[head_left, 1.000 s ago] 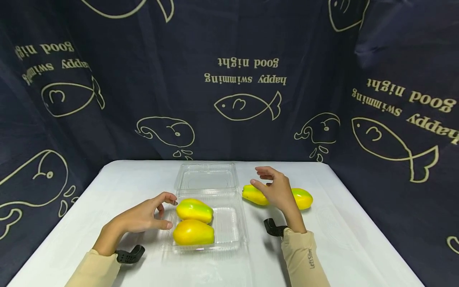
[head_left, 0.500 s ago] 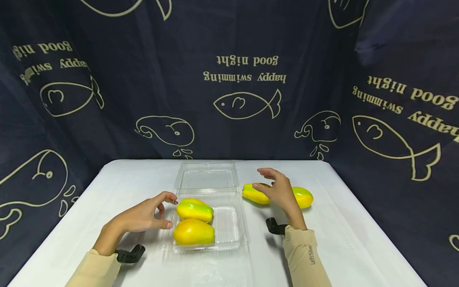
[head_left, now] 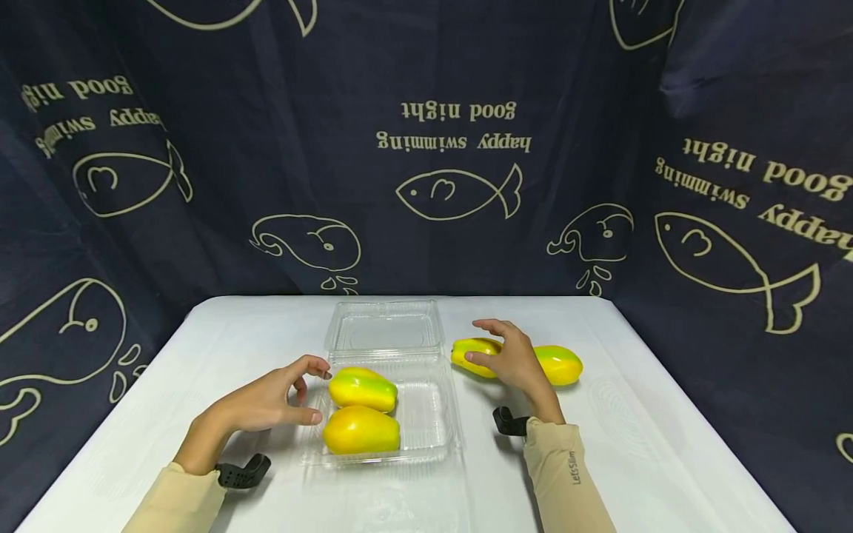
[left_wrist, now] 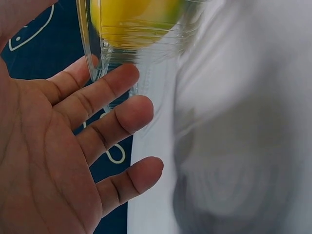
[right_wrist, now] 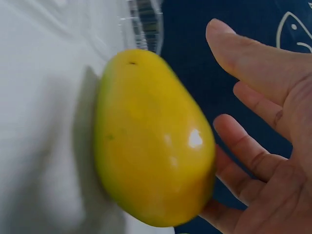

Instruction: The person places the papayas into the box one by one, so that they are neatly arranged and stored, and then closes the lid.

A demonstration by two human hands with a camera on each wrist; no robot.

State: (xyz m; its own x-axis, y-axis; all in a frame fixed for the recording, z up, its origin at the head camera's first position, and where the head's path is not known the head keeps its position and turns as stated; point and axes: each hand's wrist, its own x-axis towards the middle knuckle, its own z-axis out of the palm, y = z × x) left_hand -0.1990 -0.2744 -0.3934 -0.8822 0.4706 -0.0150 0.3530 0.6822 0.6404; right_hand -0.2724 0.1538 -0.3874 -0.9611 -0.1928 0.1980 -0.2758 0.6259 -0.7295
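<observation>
Two yellow-green papayas, a rear one [head_left: 362, 389] and a front one [head_left: 362, 431], lie side by side in the left part of a clear plastic clamshell box [head_left: 426, 426]. My left hand [head_left: 263, 400] hovers at the box's left side, thumb and fingers apart, holding nothing. Above another papaya [head_left: 469, 364] on the table, to the right of the box, is my right hand [head_left: 518, 360]; it partly hides that fruit. In the right wrist view a papaya [right_wrist: 151, 141] sits before the spread fingers, which do not grip it. One more papaya [head_left: 561, 366] lies behind the right wrist.
The box's lid [head_left: 385, 329] lies folded back toward the far edge of the white table [head_left: 253, 333]. Dark blue cloth [head_left: 453, 252] with fish and whale drawings hangs behind and at both sides. Each wrist wears a black strap mount [head_left: 243, 471].
My right hand has dipped slightly lower and a little left over the papaya beside the box. The left hand has stayed in place.
</observation>
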